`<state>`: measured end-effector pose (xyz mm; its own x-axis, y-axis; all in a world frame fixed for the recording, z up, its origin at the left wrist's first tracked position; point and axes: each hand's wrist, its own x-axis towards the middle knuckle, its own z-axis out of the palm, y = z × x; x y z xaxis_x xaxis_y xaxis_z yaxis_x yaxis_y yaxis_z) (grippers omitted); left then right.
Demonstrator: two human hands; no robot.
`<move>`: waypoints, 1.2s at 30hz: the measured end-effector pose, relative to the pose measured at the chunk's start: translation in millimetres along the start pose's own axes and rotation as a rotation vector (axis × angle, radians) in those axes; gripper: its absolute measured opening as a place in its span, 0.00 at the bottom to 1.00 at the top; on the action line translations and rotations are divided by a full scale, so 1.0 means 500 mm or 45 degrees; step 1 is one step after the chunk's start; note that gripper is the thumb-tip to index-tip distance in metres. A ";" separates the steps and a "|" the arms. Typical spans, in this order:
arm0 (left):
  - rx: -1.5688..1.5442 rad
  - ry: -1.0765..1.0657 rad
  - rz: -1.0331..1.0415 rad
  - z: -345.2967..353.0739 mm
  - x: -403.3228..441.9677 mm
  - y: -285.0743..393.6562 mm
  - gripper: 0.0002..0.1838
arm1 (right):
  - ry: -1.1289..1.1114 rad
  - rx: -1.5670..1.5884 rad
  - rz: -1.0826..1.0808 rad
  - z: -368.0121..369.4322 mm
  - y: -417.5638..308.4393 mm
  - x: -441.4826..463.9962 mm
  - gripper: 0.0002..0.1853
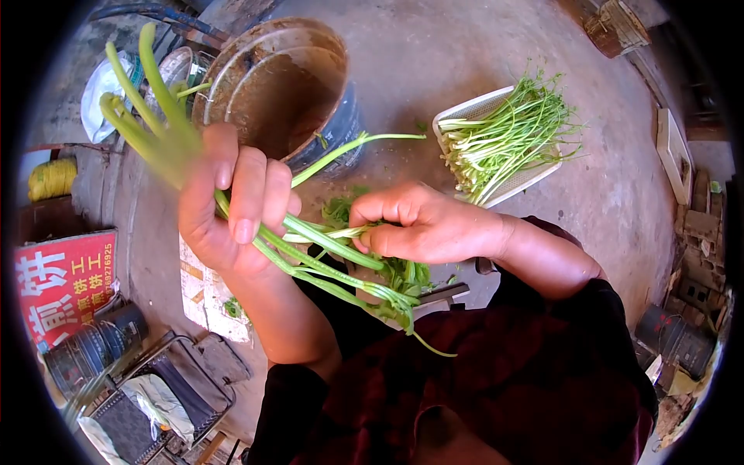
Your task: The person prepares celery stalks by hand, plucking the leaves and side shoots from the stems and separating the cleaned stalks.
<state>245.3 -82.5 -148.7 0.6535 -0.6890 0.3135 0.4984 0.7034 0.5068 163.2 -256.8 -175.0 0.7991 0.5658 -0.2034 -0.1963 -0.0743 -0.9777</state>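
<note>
A bunch of green stalks (318, 263) is gripped in my left hand (244, 201), its fingers wrapped round the middle. The thick pale ends point to the upper left, and the thin ends hang toward my lap. My right hand (411, 225) pinches thin pale stems beside the bunch, thumb against fingers. Loose green leaves (407, 279) lie below my hands. To the upper right, a white basket (523, 182) holds a heap of thin green stems (508, 136) with pale lower ends.
A large round bucket (345, 128) with a stained inside stands beyond my left hand. A red sign (66, 287), a dark bucket (97, 341) and a metal-framed chair (174, 387) are at the left. Another bucket (616, 29) stands at the top right, and a dark container (674, 337) at the right.
</note>
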 end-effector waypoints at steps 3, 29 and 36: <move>0.021 -0.016 0.039 0.002 -0.003 0.000 0.08 | 0.064 -0.231 -0.137 0.007 0.003 -0.003 0.07; 0.147 0.062 0.239 0.032 -0.023 0.044 0.09 | 0.159 -0.414 -0.058 -0.026 0.020 -0.074 0.06; 0.059 0.029 0.261 0.029 -0.024 0.052 0.09 | 0.162 -0.173 -0.115 -0.055 0.024 -0.061 0.04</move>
<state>242.2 -58.7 -127.6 0.7517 -0.5276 0.3957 0.3274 0.8194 0.4706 152.1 -297.7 -181.9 0.8768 0.4678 -0.1112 -0.0491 -0.1428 -0.9885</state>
